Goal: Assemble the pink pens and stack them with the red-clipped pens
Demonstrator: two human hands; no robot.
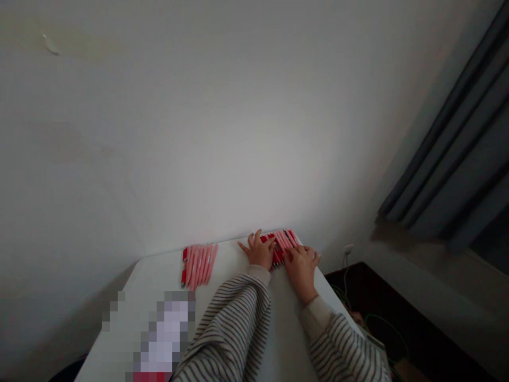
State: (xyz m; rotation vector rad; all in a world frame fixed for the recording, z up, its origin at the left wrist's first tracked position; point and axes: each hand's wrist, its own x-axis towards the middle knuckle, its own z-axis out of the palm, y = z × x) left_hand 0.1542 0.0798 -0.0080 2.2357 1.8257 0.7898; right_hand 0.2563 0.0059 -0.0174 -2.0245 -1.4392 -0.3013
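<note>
Several red pens (277, 257) and pink pens (283, 240) lie side by side near the far right corner of the white table. My left hand (261, 253) rests on the left side of this row, its fingers spread and some touching the red pens. At the row's right side, my right hand (302, 271) has its fingers bent together over the pens' near ends; what lies beneath the fingertips is partly hidden. Further left is a second row of pink pens (201, 265), with a red pen (184, 268) at its left edge.
The white table (286, 339) stands against a pale wall (238, 122). A blurred-out patch (163, 334) covers something at the table's front left. Dark curtains (449, 154) hang on the right, above a wall socket (348, 248) with a cable and a dark floor.
</note>
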